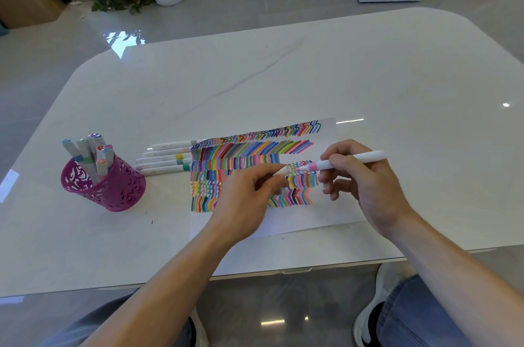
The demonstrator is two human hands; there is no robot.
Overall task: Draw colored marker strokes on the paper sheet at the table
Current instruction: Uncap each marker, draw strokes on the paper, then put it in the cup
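While the left hand (246,193) pinches the loose cap (280,171) out of the way, the right hand (363,176) grips the pink marker (351,160) low over the paper sheet (326,213) on the table (283,77), probably ready to stroke.

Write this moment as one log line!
right hand: holds pink marker, tip over paper sheet | left hand: pinches white cap | purple cup: left of sheet
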